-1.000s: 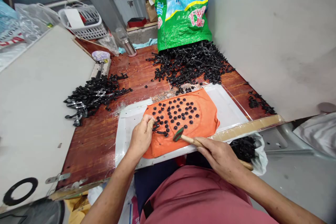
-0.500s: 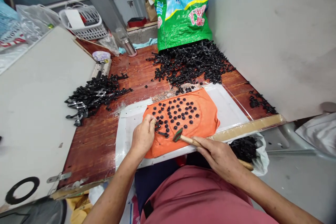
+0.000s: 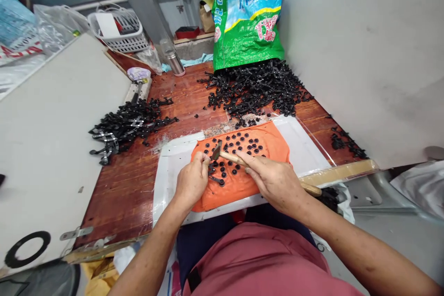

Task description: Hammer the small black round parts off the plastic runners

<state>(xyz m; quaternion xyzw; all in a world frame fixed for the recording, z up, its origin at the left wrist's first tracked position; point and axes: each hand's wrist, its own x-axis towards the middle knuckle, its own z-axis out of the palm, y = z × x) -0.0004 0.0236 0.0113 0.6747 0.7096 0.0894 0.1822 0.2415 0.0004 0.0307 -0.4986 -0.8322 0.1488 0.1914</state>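
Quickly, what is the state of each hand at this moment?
Left hand: closed, pinching a black part.
Right hand: closed, holding a hammer by its handle.

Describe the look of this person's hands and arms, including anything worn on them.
The left hand and right hand are ungloved. The left forearm and right forearm show no sleeve, watch or bracelet. The person wears a dusky red top with dark blue clothing.
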